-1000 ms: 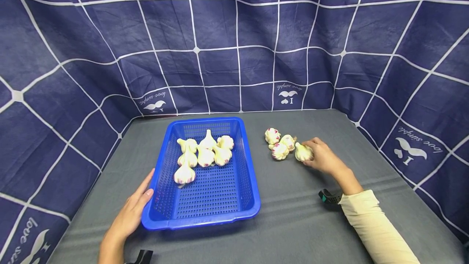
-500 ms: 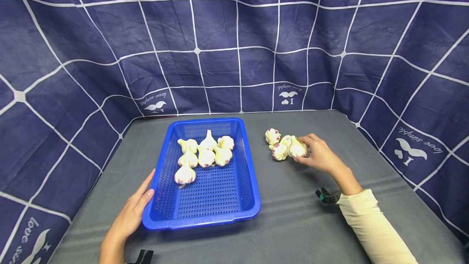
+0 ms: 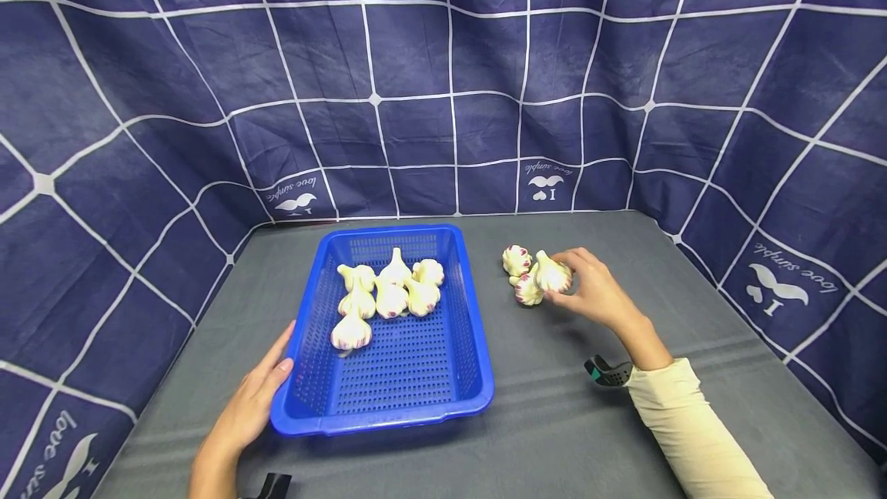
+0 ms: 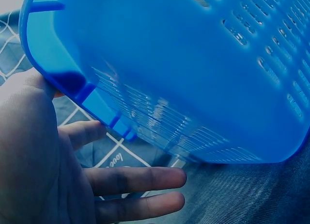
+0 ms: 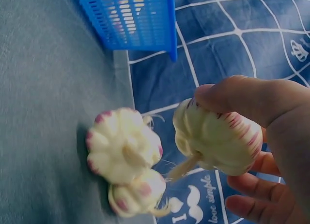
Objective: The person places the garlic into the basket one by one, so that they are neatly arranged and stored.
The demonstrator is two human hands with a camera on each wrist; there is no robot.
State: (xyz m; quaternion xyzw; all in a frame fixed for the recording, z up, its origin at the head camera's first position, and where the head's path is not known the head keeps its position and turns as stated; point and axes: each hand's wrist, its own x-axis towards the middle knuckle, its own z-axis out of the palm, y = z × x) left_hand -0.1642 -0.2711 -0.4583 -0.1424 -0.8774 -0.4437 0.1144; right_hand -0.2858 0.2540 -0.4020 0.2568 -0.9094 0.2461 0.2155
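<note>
My right hand (image 3: 592, 291) pinches one garlic bulb (image 3: 553, 274), lifted just above the loose bulbs (image 3: 521, 274) on the grey table (image 3: 554, 406). My left hand (image 3: 252, 403) rests with straight fingers against the blue basket (image 3: 478, 345), steadying it, I think.

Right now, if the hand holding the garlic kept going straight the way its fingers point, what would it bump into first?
The right hand, gripping a white purple-streaked garlic bulb, points left toward two loose garlic bulbs on the grey table. It would probably meet those first; depth is uncertain.
</note>
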